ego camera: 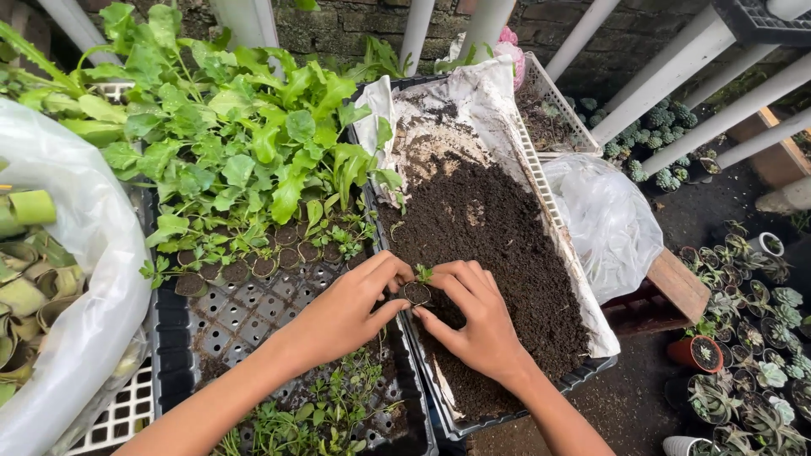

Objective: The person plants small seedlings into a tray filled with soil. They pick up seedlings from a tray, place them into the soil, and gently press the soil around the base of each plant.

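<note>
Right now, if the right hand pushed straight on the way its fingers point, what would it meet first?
The right hand points up-left at the small seedling plug; just beyond are the left hand's fingertips. Depth is hard to judge.

Just the one view here, a camera on the person's head, looking steeply down and a bit forward at the soil tray [507, 245]. It's close, arm's reach, with both forearms coming in from the bottom edge toward that tray. Left of the soil tray you get the seedling tray [253, 312], right of it the ground with small pots [743, 338]. Beyond the soil tray is a brick wall [355, 25].
</note>
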